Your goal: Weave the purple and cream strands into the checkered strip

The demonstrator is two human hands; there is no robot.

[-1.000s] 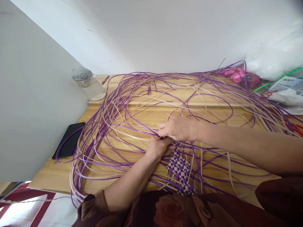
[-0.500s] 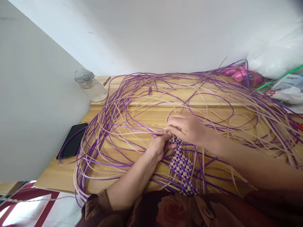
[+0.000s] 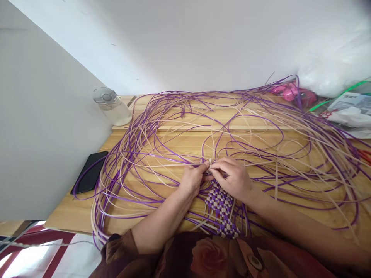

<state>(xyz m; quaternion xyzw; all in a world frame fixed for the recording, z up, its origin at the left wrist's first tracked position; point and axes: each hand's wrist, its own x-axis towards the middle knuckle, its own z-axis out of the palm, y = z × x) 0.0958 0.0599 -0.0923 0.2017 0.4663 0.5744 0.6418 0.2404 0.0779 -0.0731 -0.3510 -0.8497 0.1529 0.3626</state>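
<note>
A purple and beige woven piece (image 3: 222, 204) runs from the edge of the table up to my fingers. Its top end is pinched by my left hand (image 3: 194, 178), thumb and fingers closed. Close beside it, my right hand (image 3: 233, 175) has thumb and forefinger pressed together on a beige strip (image 3: 211, 163) at the top of the weave. Long loose purple and beige strips (image 3: 142, 127) fan out from the weave on both sides and loop around it. My right fingers partly cover the upper part of the weave.
On the wooden table (image 3: 66, 216), a black phone (image 3: 89, 172) lies at the left and a clear lidded bottle (image 3: 111, 106) stands against the wall. At the back right are a pink object (image 3: 290, 92), a white plastic bag (image 3: 330, 65) and a green-edged pouch (image 3: 350, 106).
My right hand has moved down and in, from above the weave's top to beside my left fingertips. My left hand has stayed at the weave. Some strips at the right have shifted.
</note>
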